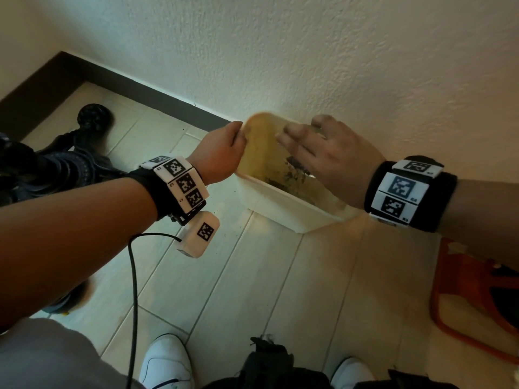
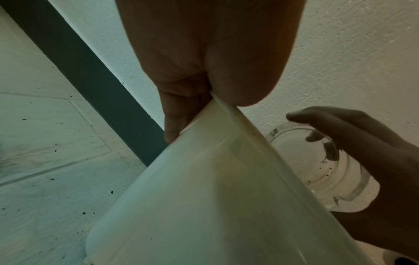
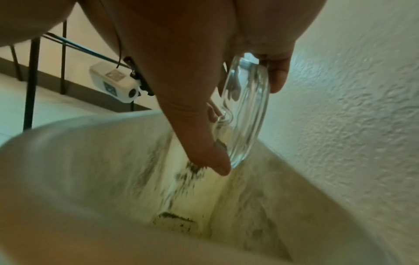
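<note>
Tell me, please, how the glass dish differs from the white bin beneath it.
The glass dish is clear; the white bin is opaque. The dish is small, tipped on edge in the right hand; the bin is far larger, mouth up, its rim pinched by the left hand. Both carry dark crumbs.

Lighting was pretty dim and warm overall, with a cooler bright patch on the floor (image 1: 157, 130) right along the dark baseboard (image 1: 126, 82). The head view bent hard at the edges (classic fisheye). The right hand (image 1: 331, 164) was smeared with motion blur, and so was the inside of the bin (image 3: 90, 170) in the right wrist view. The left wrist shot was murky and greenish, with the left hand (image 2: 204, 53) soft and dark up close. The glass dish (image 3: 247, 114) caught soft glints.
</note>
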A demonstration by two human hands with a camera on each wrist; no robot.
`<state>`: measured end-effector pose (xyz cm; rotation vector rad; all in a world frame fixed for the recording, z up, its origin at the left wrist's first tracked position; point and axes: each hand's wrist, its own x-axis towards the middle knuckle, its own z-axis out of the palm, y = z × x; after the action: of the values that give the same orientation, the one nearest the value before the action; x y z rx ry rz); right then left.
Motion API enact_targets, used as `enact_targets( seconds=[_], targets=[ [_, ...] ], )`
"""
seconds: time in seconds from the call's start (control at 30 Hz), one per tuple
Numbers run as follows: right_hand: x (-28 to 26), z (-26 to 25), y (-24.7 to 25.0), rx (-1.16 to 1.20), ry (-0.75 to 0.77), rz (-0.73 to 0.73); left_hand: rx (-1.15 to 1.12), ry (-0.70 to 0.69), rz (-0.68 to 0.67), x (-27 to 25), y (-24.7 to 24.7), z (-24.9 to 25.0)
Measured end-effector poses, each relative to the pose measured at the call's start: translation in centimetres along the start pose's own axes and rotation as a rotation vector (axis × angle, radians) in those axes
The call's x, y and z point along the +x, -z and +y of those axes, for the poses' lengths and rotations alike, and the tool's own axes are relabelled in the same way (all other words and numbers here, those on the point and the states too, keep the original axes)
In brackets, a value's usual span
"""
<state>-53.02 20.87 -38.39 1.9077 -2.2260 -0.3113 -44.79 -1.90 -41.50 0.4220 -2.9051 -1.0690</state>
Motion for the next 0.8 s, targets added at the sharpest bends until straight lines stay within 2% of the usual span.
enact_targets(
  seconds=[0.1,0.23,0.33,0.47,0.6,0.67,0.77,0.8],
  targets=[
    [-0.2,-0.3,0.2,-0.045,0.083,0.011,0.005,-0.004,0.006,0.0,0.0,-0.1],
    [0.1,-0.2,0.0,-0.052,-0.037,0.08,0.01,-0.012,0.003,0.2,-0.2,-0.4],
    [-0.2,-0.1,-0.4,-0.049,0.057,0.025,0.007,-0.01,0.005,0.2,-0.2,-0.4],
    [0.5,0.9,0.9,0.028,-0.108,-0.051,-0.001,-0.014,0.002,0.1,-0.1,-0.4],
    [1.0,1.4,2.1,0.046,-0.182,-0.146,-0.005,-0.01,-0.012,0.1,-0.1,-0.3],
    [1.4,1.0,2.4,0.043,-0.191,-0.094,0.002,-0.013,-0.012,0.1,-0.1,-0.3],
    [1.1,0.1,1.2,0.008,0.006,-0.016,0.003,-0.006,-0.007,0.0,0.1,-0.2],
    [0.7,-0.3,1.0,-0.024,0.078,-0.044,-0.001,-0.006,-0.008,0.0,0.1,-0.2]
  ],
)
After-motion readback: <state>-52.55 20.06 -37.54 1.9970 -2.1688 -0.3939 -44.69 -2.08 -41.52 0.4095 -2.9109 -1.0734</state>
